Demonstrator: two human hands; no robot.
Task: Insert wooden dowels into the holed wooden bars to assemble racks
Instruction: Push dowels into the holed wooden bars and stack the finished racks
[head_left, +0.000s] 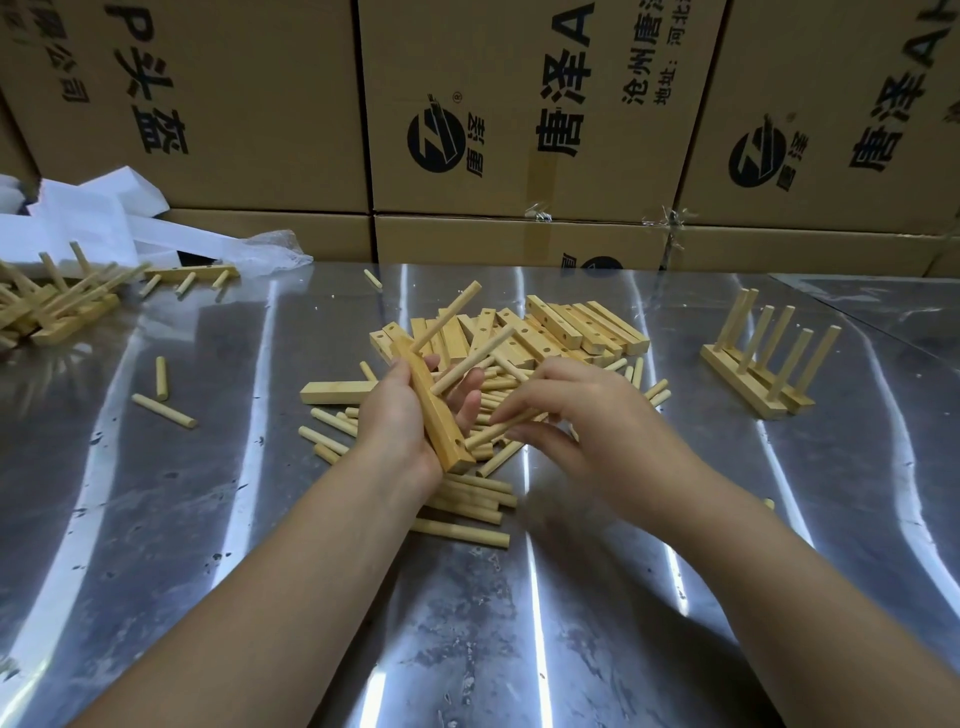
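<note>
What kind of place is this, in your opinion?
Probably a small workshop or packing room: stacked printed cardboard cartons behind a metal-topped table, piles of loose dowels and holed bars, finished racks set aside.

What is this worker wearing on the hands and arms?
Nothing that shows. The left hand and right hand are bare, with no gloves, rings or watch. The left forearm and right forearm are uncovered to the picture's edge; no sleeve shows.

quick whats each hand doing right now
Left hand: grips a holed bar with two dowels in it.
Right hand: pinches a loose dowel.
</note>
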